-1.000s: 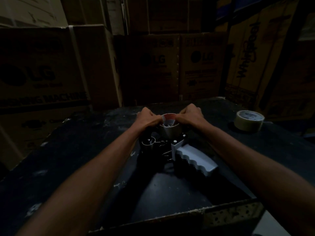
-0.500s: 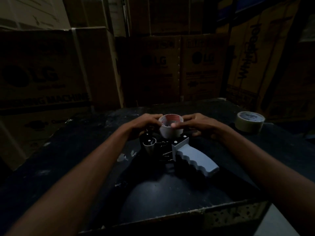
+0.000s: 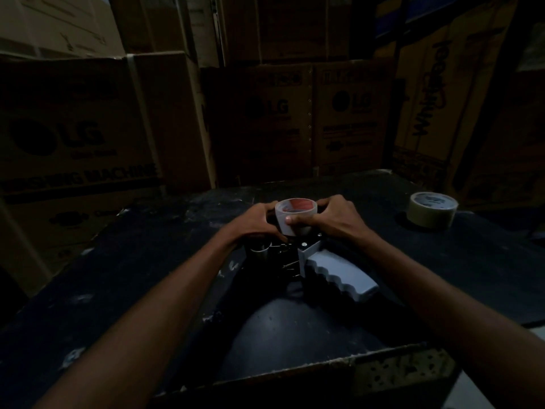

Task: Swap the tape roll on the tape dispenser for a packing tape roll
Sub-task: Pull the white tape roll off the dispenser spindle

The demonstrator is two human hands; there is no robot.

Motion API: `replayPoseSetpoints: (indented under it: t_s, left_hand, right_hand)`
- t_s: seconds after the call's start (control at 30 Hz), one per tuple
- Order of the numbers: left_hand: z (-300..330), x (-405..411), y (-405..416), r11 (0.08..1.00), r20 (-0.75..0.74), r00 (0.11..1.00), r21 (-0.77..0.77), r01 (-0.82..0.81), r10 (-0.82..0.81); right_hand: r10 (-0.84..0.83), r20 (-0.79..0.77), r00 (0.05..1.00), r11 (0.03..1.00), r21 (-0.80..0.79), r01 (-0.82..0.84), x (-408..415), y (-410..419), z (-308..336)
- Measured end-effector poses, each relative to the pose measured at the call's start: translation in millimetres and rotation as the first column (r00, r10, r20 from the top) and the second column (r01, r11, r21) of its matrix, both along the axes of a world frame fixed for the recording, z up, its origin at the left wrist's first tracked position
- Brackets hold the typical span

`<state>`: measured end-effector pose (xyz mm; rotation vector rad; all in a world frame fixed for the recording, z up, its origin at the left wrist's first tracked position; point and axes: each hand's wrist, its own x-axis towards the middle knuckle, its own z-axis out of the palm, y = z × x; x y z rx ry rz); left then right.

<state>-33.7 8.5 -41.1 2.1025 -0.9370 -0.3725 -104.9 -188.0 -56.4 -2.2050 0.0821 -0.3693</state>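
Lifted now, compared with a second earlier: old tape roll (image 3: 295, 215), nearly spent with its reddish core showing, raised a little above the tape dispenser (image 3: 312, 261) instead of seated low on it. Gripped from both sides, right hand (image 3: 330, 219) wrapped around the near and right wall with the thumb pressed on the front, left hand (image 3: 256, 222) closed on the left wall and partly over the dispenser's dark frame. Hard to tell in this dim light whether fully clear of the hub or only partway off. Dispenser lying on the black tabletop (image 3: 147, 276), grey ribbed handle (image 3: 342, 276) pointing toward the near right. Packing tape roll (image 3: 432, 209) resting flat at the table's far right, well apart from both hands, untouched. Judged as roughly the first half nearly done: removal under way, then setting the old roll aside, fetching the fresh one, seating it and threading the tape all left.
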Motion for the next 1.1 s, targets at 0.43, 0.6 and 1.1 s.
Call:
replayPoseSetpoints:
  t_s: [0.43, 0.6, 1.1]
  left_hand:
    - [-1, 2, 1, 1.000, 0.052, 0.999, 0.007, -0.002, 0.002]
    - [-1, -1, 0, 0.999, 0.047, 0.998, 0.004, -0.041, 0.041]
    - [-5, 4, 0, 0.995, 0.060, 0.993, 0.012, -0.102, 0.101]
  right_hand:
    - [0.089, 0.106, 0.990, 0.994, 0.057, -0.096, -16, 4, 0]
    - [0.058, 0.108, 0.992, 0.996, 0.058, -0.065, -15, 3, -1]
    - [0.087, 0.128, 0.988, 0.995, 0.043, -0.093, -22, 4, 5]
